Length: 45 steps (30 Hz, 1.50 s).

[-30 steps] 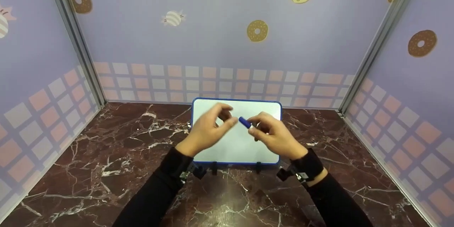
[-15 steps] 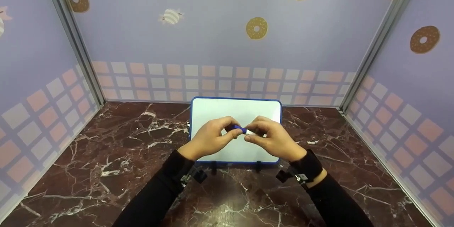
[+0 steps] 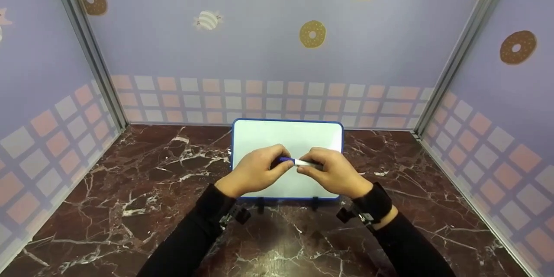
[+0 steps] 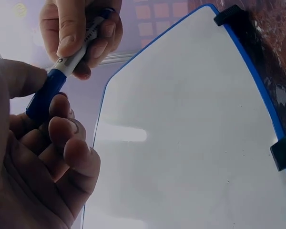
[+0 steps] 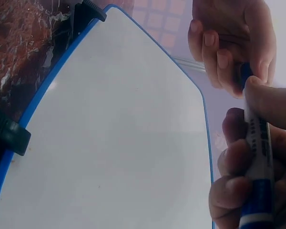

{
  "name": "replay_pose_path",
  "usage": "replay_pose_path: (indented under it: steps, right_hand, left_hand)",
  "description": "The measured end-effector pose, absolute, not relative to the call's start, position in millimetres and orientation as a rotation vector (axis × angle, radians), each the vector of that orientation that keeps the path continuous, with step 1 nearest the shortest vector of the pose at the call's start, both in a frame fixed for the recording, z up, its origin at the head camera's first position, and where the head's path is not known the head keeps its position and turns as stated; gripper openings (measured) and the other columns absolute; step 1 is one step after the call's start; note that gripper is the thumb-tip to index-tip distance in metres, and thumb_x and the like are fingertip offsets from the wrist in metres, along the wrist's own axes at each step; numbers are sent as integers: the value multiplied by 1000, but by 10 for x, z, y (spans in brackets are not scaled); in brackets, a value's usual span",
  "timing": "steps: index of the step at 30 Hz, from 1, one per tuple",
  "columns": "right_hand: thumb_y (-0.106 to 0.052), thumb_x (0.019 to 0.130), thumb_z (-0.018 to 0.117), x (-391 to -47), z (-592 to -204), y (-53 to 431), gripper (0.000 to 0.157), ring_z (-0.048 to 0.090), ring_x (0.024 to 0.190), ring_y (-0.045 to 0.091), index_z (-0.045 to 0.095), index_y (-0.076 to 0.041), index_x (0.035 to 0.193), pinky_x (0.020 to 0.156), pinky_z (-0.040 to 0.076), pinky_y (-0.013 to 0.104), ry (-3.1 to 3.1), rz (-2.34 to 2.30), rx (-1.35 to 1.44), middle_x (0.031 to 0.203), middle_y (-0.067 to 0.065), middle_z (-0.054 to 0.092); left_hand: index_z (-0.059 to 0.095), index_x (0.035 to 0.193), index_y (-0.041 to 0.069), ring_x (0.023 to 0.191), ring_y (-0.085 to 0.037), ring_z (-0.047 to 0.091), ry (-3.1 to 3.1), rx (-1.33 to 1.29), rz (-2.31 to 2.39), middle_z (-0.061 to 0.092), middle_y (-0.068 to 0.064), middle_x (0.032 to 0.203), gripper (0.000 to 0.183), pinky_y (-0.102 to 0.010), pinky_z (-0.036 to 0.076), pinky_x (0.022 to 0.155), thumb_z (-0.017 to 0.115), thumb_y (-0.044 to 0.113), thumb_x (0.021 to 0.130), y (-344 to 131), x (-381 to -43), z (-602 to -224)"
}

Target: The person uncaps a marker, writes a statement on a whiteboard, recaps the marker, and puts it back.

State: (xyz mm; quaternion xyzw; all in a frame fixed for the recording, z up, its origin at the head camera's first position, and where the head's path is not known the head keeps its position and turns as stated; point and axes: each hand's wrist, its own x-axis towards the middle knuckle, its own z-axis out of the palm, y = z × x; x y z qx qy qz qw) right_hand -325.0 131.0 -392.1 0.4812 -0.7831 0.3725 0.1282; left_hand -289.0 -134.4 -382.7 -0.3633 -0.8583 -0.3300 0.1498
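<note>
A whiteboard marker (image 3: 301, 162) with a white barrel and blue cap is held level between both hands, over the whiteboard. My left hand (image 3: 259, 169) pinches its blue cap (image 4: 46, 95) between thumb and fingers. Around the white barrel (image 5: 259, 138) curl the fingers and thumb of my right hand (image 3: 335, 171); the barrel's blue tail end shows low in the right wrist view. The cap still meets the barrel in the left wrist view. Beneath the hands, the blue-framed whiteboard (image 3: 285, 134) shows a bare white surface with a few tiny specks.
Two dark clips (image 3: 261, 204) sit on the whiteboard's near edge. Dark red marbled tabletop (image 3: 164, 190) spreads around the board. A lilac back wall (image 3: 259, 52) with printed sweets and checks rises behind, with side walls at left and right.
My left hand came down to the right and took hold of the marker's blue cap. My right hand lowered slightly, and the marker turned from slanted to nearly level.
</note>
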Motion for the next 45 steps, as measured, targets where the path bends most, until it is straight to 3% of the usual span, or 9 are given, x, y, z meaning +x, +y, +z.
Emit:
replay_pose_path:
  steps: [5,10,22,38,45]
  right_hand:
    - [-18,108,78,-3244,-3927,1308,15,48,72,8,81,-6,116,67,42,26,-2265,1057,1404,88,-3,64]
    - [-18,108,77,-3242,-3928,1305,12,53,73,8,80,-9,115,67,47,27,-2258,1037,1401,92,-3,69]
    - [-17,109,76,-3232,-3886,1285,15,55,72,9,80,-4,113,64,49,30,-2226,911,1451,88,-2,68]
    - [-16,109,75,-3187,-3787,1330,9,54,71,8,81,-10,113,65,50,30,-2207,900,1475,86,-4,67]
    - [-18,110,74,-3172,-3783,1366,12,56,73,9,82,-9,115,67,52,30,-2244,925,1479,90,-4,70]
  left_hand:
    - [73,120,10,73,-11,51,-2444,-1067,-802,69,0,96,19,-32,45,68,63,26,117,-1321,-2884,-3843]
    - [72,116,10,69,-11,49,-2410,-1072,-729,68,0,92,18,-31,43,64,64,25,116,-1324,-2903,-3838]
    - [75,106,8,62,-5,42,-2375,-1118,-1041,58,4,81,14,-26,36,59,69,18,113,-1391,-2958,-3853]
    - [75,102,6,61,-4,42,-2310,-1176,-1045,56,4,77,16,-26,36,58,71,18,112,-1372,-2879,-3752]
    - [75,104,5,56,-2,56,-2313,-1207,-1045,61,1,75,15,-24,46,55,72,18,112,-1369,-2879,-3748]
